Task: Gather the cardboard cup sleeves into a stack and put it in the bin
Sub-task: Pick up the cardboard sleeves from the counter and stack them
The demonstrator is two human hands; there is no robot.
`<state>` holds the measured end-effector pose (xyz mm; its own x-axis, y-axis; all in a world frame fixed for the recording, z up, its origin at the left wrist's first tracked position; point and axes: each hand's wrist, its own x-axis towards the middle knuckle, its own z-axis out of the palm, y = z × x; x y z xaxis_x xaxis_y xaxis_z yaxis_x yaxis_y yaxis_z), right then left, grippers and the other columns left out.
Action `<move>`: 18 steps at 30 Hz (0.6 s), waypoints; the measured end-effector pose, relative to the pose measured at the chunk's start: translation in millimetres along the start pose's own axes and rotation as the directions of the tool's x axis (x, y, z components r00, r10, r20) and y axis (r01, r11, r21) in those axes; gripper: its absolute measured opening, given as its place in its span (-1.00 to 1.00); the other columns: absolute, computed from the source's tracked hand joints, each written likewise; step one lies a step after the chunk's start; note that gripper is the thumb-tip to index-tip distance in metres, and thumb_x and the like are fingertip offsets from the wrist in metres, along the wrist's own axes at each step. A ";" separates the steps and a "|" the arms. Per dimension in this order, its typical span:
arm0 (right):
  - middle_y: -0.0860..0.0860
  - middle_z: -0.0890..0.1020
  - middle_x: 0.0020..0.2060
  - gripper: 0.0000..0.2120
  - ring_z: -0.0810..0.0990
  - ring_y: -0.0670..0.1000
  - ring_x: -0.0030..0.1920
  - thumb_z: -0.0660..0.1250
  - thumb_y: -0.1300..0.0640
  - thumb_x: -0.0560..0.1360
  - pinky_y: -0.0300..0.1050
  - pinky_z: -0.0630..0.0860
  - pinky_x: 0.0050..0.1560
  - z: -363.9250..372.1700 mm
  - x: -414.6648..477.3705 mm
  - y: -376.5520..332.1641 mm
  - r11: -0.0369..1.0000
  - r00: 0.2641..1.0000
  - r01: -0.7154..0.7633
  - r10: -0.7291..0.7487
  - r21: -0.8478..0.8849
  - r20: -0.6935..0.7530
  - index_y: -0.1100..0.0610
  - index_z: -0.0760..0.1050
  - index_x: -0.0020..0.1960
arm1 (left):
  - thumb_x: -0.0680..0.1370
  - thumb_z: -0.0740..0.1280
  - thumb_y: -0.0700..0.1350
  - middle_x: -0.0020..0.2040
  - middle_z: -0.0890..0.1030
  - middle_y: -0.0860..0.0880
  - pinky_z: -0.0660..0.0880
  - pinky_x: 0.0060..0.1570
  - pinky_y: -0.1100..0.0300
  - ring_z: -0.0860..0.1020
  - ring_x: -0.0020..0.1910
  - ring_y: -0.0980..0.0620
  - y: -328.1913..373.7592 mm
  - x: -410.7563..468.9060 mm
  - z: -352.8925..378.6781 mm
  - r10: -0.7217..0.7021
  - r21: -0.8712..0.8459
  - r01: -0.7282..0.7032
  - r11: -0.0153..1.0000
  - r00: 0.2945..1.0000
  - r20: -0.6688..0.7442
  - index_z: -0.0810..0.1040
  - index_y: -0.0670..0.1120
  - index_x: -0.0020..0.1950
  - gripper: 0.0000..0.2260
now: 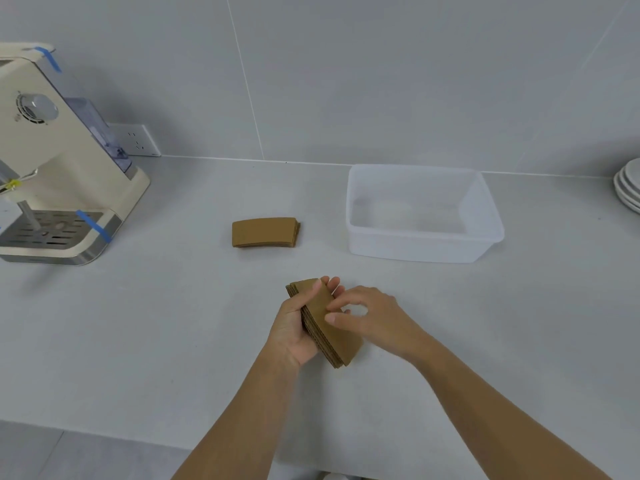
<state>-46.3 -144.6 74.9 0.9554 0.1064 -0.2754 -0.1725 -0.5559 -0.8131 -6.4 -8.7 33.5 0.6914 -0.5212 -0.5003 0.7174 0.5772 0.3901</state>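
Note:
My left hand (292,327) grips a stack of brown cardboard cup sleeves (337,341) from its left side, holding it tilted just above the counter. My right hand (372,315) rests its fingertips on the top sleeve of that stack, fingers spread. A second, smaller pile of brown sleeves (265,232) lies flat on the counter farther back, apart from both hands. The translucent white plastic bin (485,233) stands to the right of that pile; nothing shows inside it.
A cream espresso machine (59,174) with blue tape strips occupies the back left. A wall socket (136,140) sits behind it. Stacked white plates (628,188) stand at the far right edge. The counter's front edge (104,433) runs along the bottom left.

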 end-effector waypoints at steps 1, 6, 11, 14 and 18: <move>-0.13 0.59 0.06 -0.85 0.48 -0.13 0.13 0.37 -0.03 0.41 -0.13 0.31 0.19 -8.9 1.4 0.9 0.999 1.000 0.007 -0.007 0.051 0.000 -0.10 0.61 -0.03 | 0.35 0.44 -0.14 0.05 0.62 -0.06 0.49 0.10 -0.02 0.59 0.03 -0.06 0.3 0.2 1.8 -0.003 0.043 0.003 0.999 1.000 0.003 0.56 -0.13 0.06 -0.70; -0.15 0.64 -0.05 -0.89 0.56 -0.20 -0.04 0.38 0.12 0.42 -0.29 0.38 -0.05 -48.8 9.1 -1.3 0.984 0.989 0.129 -0.119 0.124 -0.084 -0.05 0.62 -0.08 | 0.33 0.41 -0.18 -0.06 0.68 -0.11 0.57 -0.04 -0.01 0.65 -0.09 -0.01 -0.5 -2.8 14.1 -0.024 0.156 0.017 0.988 0.999 0.037 0.58 -0.15 0.06 -0.69; -0.20 0.59 0.00 -0.78 0.52 -0.23 0.05 0.37 0.13 0.44 -0.31 0.34 0.00 -63.0 12.2 -1.9 0.983 0.984 0.176 -0.177 0.042 0.003 -0.02 0.57 0.08 | 0.22 0.53 -0.21 -0.11 0.66 -0.13 0.57 -0.06 -0.05 0.64 -0.13 -0.03 -6.9 -8.0 24.9 -0.075 0.302 0.038 0.953 0.991 0.111 0.66 -0.17 -0.01 -0.65; -0.22 0.58 -0.04 -0.73 0.53 -0.37 -0.09 0.36 0.18 0.46 -0.39 0.41 -0.08 -63.7 7.6 -0.8 0.979 0.973 0.194 -0.200 0.060 0.115 0.04 0.55 0.15 | 0.10 0.61 -0.17 -0.09 0.64 -0.15 0.57 -0.11 -0.06 0.62 -0.13 -0.05 -11.1 -8.1 29.9 -0.121 0.388 0.043 0.921 0.976 0.181 0.61 -0.16 0.07 -0.45; -0.04 0.60 -0.05 -0.75 0.54 -0.37 -0.33 0.33 0.27 0.47 -0.43 0.46 -0.32 -66.4 2.0 4.4 0.974 0.959 0.179 -0.204 0.136 0.196 0.17 0.55 0.14 | 0.10 0.61 -0.15 -0.10 0.64 -0.13 0.58 -0.14 -0.03 0.61 -0.16 -0.04 -16.8 -8.3 37.3 -0.176 0.439 0.060 0.897 0.957 0.229 0.64 -0.09 0.08 -0.44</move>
<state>-29.1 -201.6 104.9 0.9045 0.3771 -0.1994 -0.0295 -0.4109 -0.9112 -21.0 -37.5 60.0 0.5552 -0.7447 -0.3704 0.7220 0.2104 0.6591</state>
